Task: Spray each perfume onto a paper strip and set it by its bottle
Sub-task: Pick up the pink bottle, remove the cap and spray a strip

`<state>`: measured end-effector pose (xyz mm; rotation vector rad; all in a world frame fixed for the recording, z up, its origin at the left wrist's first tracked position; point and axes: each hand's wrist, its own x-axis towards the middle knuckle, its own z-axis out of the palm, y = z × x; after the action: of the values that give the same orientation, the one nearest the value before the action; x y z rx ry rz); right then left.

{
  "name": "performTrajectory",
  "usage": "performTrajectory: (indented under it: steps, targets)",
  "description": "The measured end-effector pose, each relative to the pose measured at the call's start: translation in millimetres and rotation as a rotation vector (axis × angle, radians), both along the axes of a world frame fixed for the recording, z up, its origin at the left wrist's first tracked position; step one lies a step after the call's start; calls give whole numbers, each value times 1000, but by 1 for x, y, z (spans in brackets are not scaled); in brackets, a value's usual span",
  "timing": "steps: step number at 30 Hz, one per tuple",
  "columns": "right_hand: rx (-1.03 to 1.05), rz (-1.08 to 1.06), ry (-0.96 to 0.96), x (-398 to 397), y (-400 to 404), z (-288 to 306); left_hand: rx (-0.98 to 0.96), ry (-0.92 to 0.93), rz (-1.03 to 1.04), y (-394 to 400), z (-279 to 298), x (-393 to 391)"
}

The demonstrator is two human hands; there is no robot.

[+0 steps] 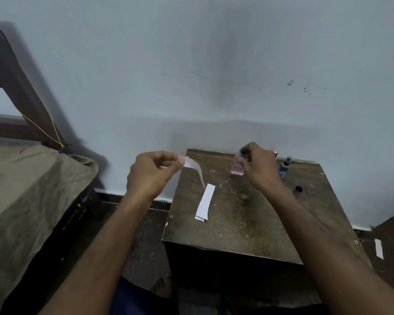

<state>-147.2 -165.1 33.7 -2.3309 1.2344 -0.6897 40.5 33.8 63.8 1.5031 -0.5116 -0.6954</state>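
The left hand (pixel 151 172) pinched one end of a paper strip (pixel 194 167) between thumb and fingers, holding it in the air just off the table's (pixel 248 219) far-left corner — the free end of the strip curved down toward the tabletop. The right hand (pixel 261 165) gripped a pink bottle (pixel 237 165) over the far edge of the table, fingers curled round its side and one fingertip on the dark cap; whether the bottle's base touched the wood could not be told. A second strip (pixel 205 202) lay flat on the table near the left edge, its near end folded under. A blue bottle (pixel 284 167) with a dark cap stood at the far edge, just right of the right hand, and a small dark tube (pixel 297 190) stood near the right edge. Another bottle behind the right hand was mostly hidden. A white strip (pixel 379 248) lay on the floor to the table's right — a cloth-covered bed (pixel 32 201) stood to the left
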Motion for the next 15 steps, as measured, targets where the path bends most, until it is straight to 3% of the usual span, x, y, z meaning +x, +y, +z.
performTrajectory:
  steps: [1,3,6,10,13,15]
  targets:
    - [-3,3,22,1,0,-1,-6,-75,-33,0,-5,2]
    - [-5,6,51,0,-1,-2,-74,104,-41,0,-5,4]
    - [-10,1,69,-2,-2,-4,30,-184,62,-3,-10,6]
    - [-12,-3,98,-2,-5,-6,-14,-267,103,-6,-11,0]
    - [1,-3,94,-2,-4,-5,-31,-130,65,-5,-4,-5]
    - [2,-5,85,-3,-3,-5,31,-307,62,-4,-6,-5]
